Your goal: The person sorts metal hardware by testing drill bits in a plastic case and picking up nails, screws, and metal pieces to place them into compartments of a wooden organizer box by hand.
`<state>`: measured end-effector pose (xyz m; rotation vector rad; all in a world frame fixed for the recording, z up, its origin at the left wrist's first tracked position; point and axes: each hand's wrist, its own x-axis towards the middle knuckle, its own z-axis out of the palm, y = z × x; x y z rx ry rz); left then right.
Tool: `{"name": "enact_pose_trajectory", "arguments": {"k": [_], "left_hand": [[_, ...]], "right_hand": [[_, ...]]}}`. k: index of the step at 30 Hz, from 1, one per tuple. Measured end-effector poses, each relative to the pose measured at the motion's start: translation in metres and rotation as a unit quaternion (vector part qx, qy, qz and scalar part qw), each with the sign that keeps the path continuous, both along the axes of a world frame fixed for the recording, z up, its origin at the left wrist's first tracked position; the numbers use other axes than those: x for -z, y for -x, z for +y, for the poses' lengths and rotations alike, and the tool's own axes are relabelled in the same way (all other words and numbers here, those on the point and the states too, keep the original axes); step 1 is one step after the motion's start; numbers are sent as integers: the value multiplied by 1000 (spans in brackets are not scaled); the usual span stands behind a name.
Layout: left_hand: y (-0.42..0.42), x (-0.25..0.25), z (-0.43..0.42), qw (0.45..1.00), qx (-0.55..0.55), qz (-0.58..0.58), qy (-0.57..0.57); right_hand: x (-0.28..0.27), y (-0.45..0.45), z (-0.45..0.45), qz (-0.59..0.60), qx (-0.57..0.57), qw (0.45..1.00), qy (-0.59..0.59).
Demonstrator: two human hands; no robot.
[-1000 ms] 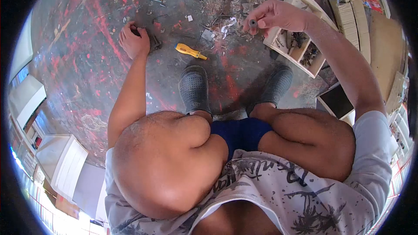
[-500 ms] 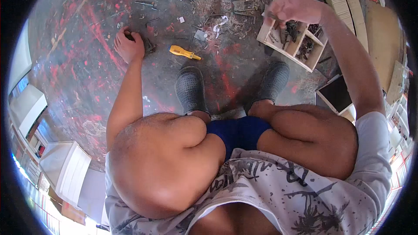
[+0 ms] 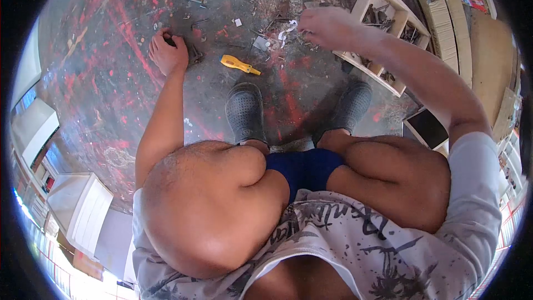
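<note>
My left hand (image 3: pixel 168 53) rests low over the floor at the left, its fingers curled round a dark object (image 3: pixel 170 41) that I cannot make out. Right beside it lies a small dark metal piece (image 3: pixel 195 54). A yellow screwdriver (image 3: pixel 240 64) lies on the floor between my hands. My right hand (image 3: pixel 327 28) hangs blurred over the floor, left of a wooden box (image 3: pixel 408 14) with compartments of dark metal bits. Whether its fingers hold anything is unclear. White scrap (image 3: pixel 287 33) shows by its fingertips.
My dark clogs (image 3: pixel 245 112) stand on the paint-stained floor (image 3: pixel 127 100). Thin metal rods (image 3: pixel 191 1) and debris lie farther off. Cardboard (image 3: pixel 452 33) and a dark framed panel (image 3: pixel 426 128) are at the right.
My right hand first moved right over the box, then back left, off most of its compartments. The round grey piece seen earlier in its fingers no longer shows. My left hand keeps its place.
</note>
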<state>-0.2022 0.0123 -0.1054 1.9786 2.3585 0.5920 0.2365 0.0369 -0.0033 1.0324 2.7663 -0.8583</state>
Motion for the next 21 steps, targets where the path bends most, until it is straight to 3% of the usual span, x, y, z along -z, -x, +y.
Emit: {"name": "enact_pose_trajectory", "arguments": {"k": [5,8,14,19,21], "left_hand": [[3,2,0,1000,3,-5,2],[0,-3,0,1000,5,-8,-9],[-1,-3,0,1000,-11,-3,-2],[0,-3,1,1000,-6,-8,3],[1,-3,1,1000,-3,-5,0]], "right_hand": [[29,40,-13,-25,-96,995,14],[49,42,-13,-13,-64,998,21],[10,0,33,36,-9,961,274],[-59,-33,66,-213,19,883,419],[-71,-37,62,-296,-4,878,375]]}}
